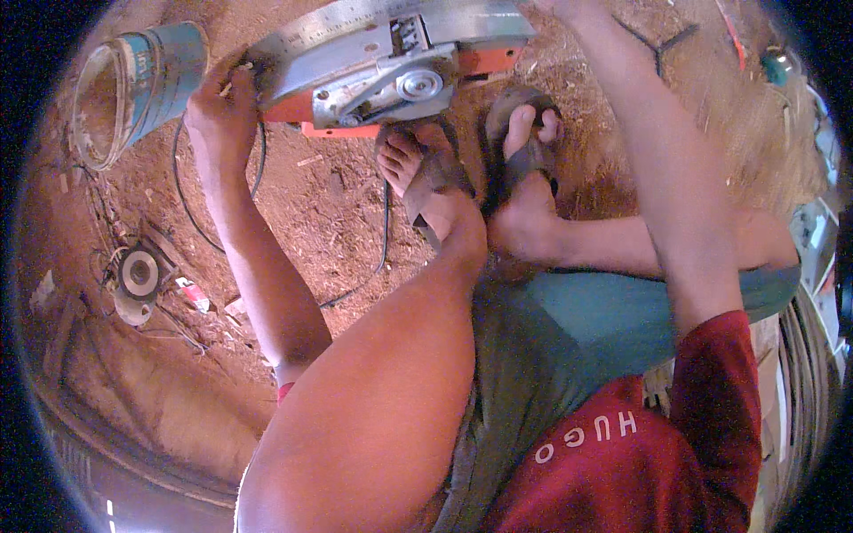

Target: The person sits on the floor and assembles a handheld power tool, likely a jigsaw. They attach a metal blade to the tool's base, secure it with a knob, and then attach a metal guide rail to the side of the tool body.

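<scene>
An electric planer [382, 91] with an orange-red body lies sole-up on the ground before my feet, its drive belt and round pulley [419, 85] exposed. Across its metal sole runs a long steel ruler [324, 28] with graduation marks. My left hand [224, 102] is closed at the ruler's left end, close against the planer; shadow hides part of its fingers. At the upper edge of the picture, my right hand [560, 7] is by the ruler's right end. Most of that hand is cut off, so its grip is hidden.
A blue bucket [169, 75] lies tipped at the left. Below it rests an angle grinder [138, 275] beside a small red-and-white packet [193, 295]. A black cable [385, 231] curves over the shaving-strewn dirt floor [311, 204]. My sandalled feet [426, 169] are close to the planer.
</scene>
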{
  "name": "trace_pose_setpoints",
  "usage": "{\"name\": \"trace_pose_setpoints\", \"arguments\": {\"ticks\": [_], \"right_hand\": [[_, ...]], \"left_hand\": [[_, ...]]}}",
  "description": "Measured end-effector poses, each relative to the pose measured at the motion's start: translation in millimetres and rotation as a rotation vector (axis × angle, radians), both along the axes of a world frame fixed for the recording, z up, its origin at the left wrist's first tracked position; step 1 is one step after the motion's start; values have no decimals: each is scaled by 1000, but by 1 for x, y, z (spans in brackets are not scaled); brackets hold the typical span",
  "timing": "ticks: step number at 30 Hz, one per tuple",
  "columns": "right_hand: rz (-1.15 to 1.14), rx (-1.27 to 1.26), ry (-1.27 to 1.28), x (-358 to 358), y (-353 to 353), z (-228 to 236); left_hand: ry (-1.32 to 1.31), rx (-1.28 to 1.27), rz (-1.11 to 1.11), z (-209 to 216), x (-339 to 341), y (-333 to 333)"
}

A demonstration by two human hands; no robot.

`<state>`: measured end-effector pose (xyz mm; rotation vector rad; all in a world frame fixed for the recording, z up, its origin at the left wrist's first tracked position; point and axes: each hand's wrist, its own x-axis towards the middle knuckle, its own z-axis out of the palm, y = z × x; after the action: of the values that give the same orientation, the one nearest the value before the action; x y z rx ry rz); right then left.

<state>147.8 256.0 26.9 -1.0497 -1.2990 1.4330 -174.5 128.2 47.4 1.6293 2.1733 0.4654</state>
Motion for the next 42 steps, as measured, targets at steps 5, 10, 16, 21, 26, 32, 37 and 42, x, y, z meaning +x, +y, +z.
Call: {"name": "trace_pose_setpoints", "arguments": {"ticks": [5,10,16,21,26,32,37,42], "right_hand": [[1,49,-57,-2,0,0],[-70,1,-47,-11,-5,3],[-54,-5,-56,2,5,4],[-69,87,-7,-6,1,-5],[-57,12,74,3,3,-7],[-47,-8,71,0,5,-13],[-61,-27,69,1,8,-17],[-71,-51,89,0,5,-17]], "left_hand": [[8,0,26,9,9,-2],[6,-9,25,11,8,-5],[-82,73,-16,6,10,2],[-49,82,-60,-5,-4,-6],[-11,79,-129,-6,4,0],[72,68,-189,-4,-11,-1],[97,61,-234,-11,-19,3],[141,113,-305,-11,-21,2]]}}
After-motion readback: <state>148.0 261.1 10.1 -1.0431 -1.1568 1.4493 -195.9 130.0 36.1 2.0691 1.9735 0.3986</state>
